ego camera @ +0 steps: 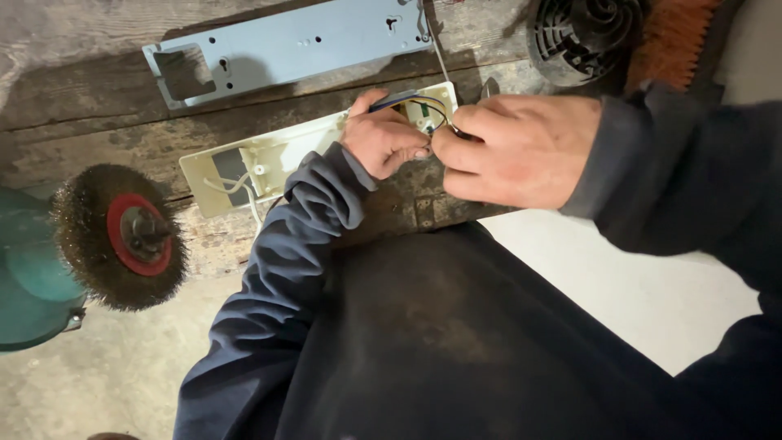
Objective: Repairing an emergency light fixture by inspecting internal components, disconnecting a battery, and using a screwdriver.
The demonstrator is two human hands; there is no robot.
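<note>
Left hand (383, 138) and right hand (513, 151) together, pinching wires (423, 104) (dark) over white housing (269, 159)

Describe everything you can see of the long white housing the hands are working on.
The white housing is a long, shallow open tray, plastic by its look, lying slanted across the worn wooden bench. White wires loop at its left end; dark wires run at its right end, where the left hand and right hand pinch them.

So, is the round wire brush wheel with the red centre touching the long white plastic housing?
No, the wire brush wheel sits apart from the white housing.
</note>
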